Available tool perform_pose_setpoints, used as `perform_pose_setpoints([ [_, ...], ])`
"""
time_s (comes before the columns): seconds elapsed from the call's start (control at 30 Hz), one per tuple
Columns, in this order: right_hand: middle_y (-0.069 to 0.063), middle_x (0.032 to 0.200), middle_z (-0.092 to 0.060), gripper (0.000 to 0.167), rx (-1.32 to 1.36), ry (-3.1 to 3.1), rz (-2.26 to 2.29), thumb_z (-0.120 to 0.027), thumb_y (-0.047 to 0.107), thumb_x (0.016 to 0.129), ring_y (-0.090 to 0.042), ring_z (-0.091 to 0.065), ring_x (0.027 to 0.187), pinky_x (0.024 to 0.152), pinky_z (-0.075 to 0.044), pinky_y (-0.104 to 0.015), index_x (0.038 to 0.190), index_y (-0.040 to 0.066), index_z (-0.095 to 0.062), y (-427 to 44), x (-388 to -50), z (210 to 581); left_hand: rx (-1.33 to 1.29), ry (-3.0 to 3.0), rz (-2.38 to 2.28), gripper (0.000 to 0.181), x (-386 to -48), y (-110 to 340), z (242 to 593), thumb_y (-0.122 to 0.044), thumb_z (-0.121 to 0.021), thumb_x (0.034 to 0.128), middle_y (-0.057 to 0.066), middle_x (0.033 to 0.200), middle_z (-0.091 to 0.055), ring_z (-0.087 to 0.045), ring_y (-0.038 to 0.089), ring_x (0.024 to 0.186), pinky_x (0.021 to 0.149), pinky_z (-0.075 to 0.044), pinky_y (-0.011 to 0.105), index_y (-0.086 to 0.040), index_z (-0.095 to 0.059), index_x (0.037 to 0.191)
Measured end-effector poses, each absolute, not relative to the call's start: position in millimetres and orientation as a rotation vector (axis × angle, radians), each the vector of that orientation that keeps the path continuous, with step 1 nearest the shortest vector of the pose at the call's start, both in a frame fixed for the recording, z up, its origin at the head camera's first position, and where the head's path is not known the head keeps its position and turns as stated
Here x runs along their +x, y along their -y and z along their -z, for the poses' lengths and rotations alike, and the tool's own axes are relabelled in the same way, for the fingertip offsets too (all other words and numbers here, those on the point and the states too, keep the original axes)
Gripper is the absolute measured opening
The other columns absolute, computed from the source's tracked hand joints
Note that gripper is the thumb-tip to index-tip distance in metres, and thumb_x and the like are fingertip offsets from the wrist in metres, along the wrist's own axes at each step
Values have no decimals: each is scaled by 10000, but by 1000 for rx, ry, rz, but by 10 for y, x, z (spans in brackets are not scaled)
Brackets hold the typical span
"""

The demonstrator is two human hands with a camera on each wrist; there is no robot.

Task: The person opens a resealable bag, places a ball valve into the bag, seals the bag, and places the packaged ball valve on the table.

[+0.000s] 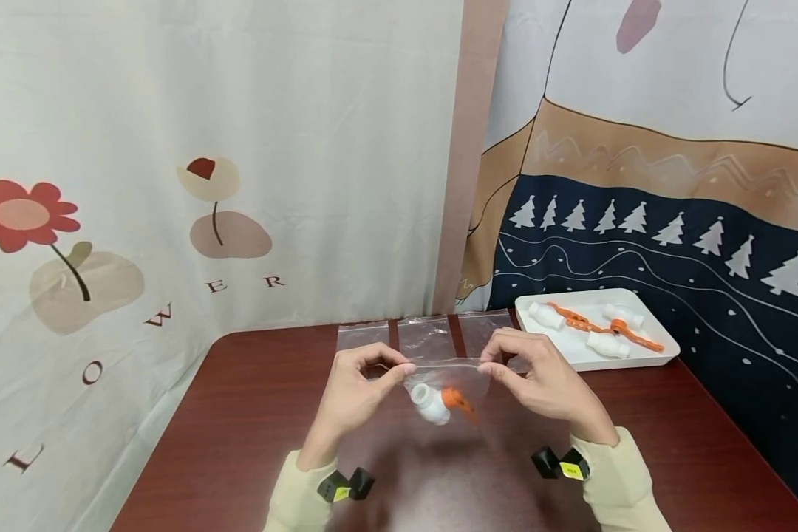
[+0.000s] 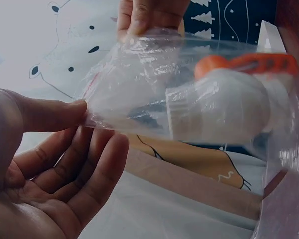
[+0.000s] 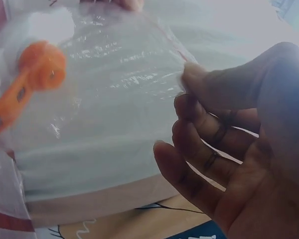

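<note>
Both hands pinch the top edge of one clear plastic bag [image 3: 109, 109], the left hand [image 1: 359, 395] at one corner and the right hand [image 1: 539, 377] at the other, each between thumb and index finger. The bag hangs between them at the lower middle of the head view; a red line runs along its pinched edge, and whether that edge is sealed cannot be told. Inside the bag sits a white plastic fitting [image 1: 431, 405] with an orange handle [image 1: 457, 400], its round open end facing the upper left of the frame. In the left wrist view it fills the right half, its ribbed end toward the middle.

Further out, at right of centre, a white tray [image 1: 638, 362] holds three more white fittings [image 1: 607, 344] with orange handles, lying at differing angles. Left of the tray, three flat clear bags [image 1: 427, 338] lie side by side along the far edge of the dark red table [image 1: 239, 428]; patterned curtains [image 1: 346, 148] fill the upper frame.
</note>
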State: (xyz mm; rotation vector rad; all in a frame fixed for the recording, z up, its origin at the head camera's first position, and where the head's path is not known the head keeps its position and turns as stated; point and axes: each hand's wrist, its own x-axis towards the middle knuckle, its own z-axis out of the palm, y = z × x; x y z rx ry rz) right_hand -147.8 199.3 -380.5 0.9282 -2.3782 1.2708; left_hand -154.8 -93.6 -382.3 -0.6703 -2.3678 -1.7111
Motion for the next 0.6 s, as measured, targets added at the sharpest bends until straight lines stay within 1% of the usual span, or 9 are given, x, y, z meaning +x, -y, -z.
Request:
perform_pose_setpoints([
  [0.03, 98, 871, -655, 160, 916, 2383, -1288, -745, 103, 939, -61, -611, 801, 699, -560, -224, 923, 252, -689, -1983, -1478, 3801, -663, 2374, 1738, 42, -1554, 938, 3827, -183, -821, 885, 31, 857, -774, -676, 107, 691, 620, -534, 219, -168, -785, 902],
  [0.1, 77, 904, -693, 127, 890, 2396, -1345, -713, 105, 964, -64, -617, 776, 679, -556, -231, 949, 228, -688, -1959, -1481, 3798, -665, 2378, 1789, 53, -1570, 938, 3840, -177, -814, 891, 68, 864, -774, -693, 111, 693, 628, -558, 235, -143, -780, 912],
  [0.17, 37, 861, -694, 86, 855, 2420, -1402, -674, 118, 994, -67, -602, 719, 637, -531, -229, 977, 203, -674, -1934, -1484, 3795, -679, 2370, 1839, 69, -1593, 933, 3855, -170, -807, 896, 104, 869, -770, -712, 118, 706, 650, -586, 256, -115, -773, 922],
  [0.23, -1, 789, -653, 55, 821, 2448, -1461, -625, 137, 1027, -88, -554, 645, 571, -478, -237, 996, 178, -646, -1909, -1489, 3793, -699, 2357, 1873, 82, -1615, 926, 3872, -162, -800, 902, 132, 872, -763, -720, 125, 714, 671, -605, 276, -93, -766, 930],
  [0.27, -14, 745, -611, 54, 809, 2455, -1491, -603, 138, 1038, -100, -517, 604, 542, -450, -246, 1000, 164, -630, -1899, -1493, 3794, -707, 2350, 1882, 84, -1624, 922, 3882, -159, -798, 904, 136, 871, -761, -720, 121, 717, 674, -608, 278, -88, -762, 932],
  [0.33, -18, 678, -505, 58, 795, 2467, -1535, -569, 138, 1054, -119, -468, 573, 520, -412, -257, 1009, 143, -605, -1885, -1498, 3799, -720, 2331, 1911, 89, -1639, 914, 3906, -149, -793, 907, 146, 874, -755, -722, 116, 722, 686, -616, 285, -75, -756, 939],
  [0.47, 15, 746, -478, 77, 797, 2450, -1625, -527, 128, 1070, -101, -493, 657, 597, -442, -257, 1020, 107, -580, -1885, -1499, 3808, -776, 2275, 2001, 115, -1661, 894, 3970, -94, -764, 922, 195, 910, -727, -727, 132, 729, 705, -635, 329, -9, -725, 989],
  [0.53, -16, 813, -598, 93, 851, 2408, -1751, -490, 114, 1083, -76, -610, 743, 677, -538, -234, 1035, 59, -549, -1892, -1499, 3808, -829, 2248, 2038, 148, -1671, 878, 4016, -62, -744, 929, 221, 943, -706, -724, 162, 737, 709, -639, 344, 29, -701, 1037],
  [0.6, -70, 873, -633, 117, 908, 2340, -1880, -452, 100, 1094, -80, -694, 824, 743, -619, -289, 1052, 10, -514, -1900, -1505, 3809, -890, 2229, 2064, 180, -1677, 859, 4068, -45, -729, 935, 232, 970, -684, -713, 169, 767, 720, -639, 335, 48, -678, 1081],
])
